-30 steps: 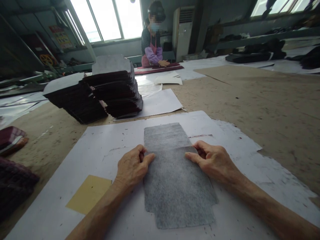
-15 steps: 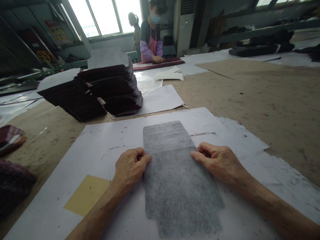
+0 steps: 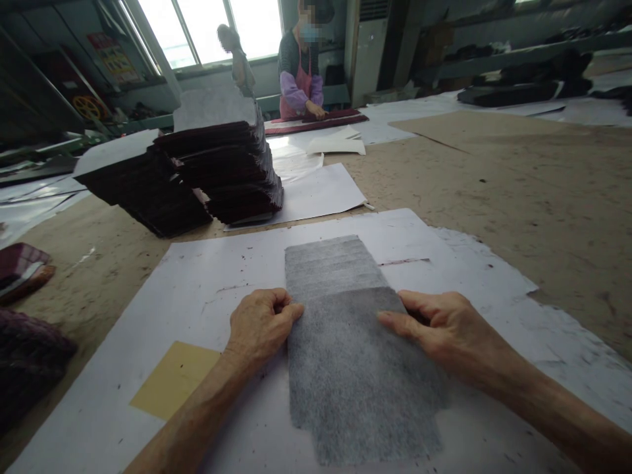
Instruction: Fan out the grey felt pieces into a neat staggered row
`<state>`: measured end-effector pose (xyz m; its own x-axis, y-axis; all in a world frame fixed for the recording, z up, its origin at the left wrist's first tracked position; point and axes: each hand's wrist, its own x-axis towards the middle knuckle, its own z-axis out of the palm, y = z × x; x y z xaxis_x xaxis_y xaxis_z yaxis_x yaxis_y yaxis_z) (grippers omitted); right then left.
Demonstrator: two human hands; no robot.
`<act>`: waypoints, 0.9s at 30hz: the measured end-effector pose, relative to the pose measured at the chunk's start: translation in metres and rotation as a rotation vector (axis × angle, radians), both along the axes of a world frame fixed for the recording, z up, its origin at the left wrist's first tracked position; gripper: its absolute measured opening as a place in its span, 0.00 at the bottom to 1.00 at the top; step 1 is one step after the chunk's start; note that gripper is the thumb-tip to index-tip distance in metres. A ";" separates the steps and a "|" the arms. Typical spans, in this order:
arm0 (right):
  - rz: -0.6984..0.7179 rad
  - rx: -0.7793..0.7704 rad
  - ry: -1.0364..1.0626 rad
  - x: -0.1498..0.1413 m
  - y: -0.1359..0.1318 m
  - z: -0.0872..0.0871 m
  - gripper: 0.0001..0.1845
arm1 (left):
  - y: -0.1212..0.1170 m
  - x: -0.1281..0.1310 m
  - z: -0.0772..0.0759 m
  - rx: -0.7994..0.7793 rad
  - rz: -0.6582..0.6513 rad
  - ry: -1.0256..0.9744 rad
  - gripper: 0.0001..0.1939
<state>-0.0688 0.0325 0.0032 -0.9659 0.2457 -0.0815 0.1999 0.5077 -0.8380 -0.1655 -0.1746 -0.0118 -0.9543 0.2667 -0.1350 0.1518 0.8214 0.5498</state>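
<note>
Two hands press a grey felt piece (image 3: 353, 355) lying on white paper (image 3: 207, 296) at lower centre of the frame: the left hand (image 3: 259, 326), fingers curled, pinches its left edge; the right hand (image 3: 447, 329), fingers loosely bent, holds its right edge. Dark stacks (image 3: 197, 171) stand upper left.

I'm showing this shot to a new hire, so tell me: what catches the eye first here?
First, the grey felt sheet lying front and centre on white paper, with the left hand and right hand pressing its two side edges. Next, the tall stacks of dark maroon pieces behind it to the left. Far back by the windows, a person in a pink apron works at the same table.
</note>
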 end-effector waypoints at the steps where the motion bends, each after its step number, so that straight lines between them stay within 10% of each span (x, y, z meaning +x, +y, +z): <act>1: 0.012 -0.196 -0.075 0.001 -0.002 0.003 0.15 | 0.000 0.000 0.000 -0.008 -0.001 0.009 0.13; 5: -0.046 -0.605 -0.267 -0.001 -0.003 0.004 0.16 | 0.002 0.000 0.000 -0.031 0.015 0.024 0.12; 12: -0.178 0.375 -0.113 -0.004 0.003 -0.014 0.20 | 0.002 0.001 0.000 -0.053 0.025 0.011 0.13; 27: -0.184 0.422 -0.165 -0.005 0.005 -0.015 0.18 | -0.002 0.000 -0.004 0.153 0.052 -0.057 0.11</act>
<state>-0.0737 0.0378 -0.0120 -0.8862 0.4553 -0.0861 0.4305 0.7403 -0.5164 -0.1659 -0.1764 -0.0156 -0.9591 0.2391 -0.1512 0.0764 0.7335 0.6754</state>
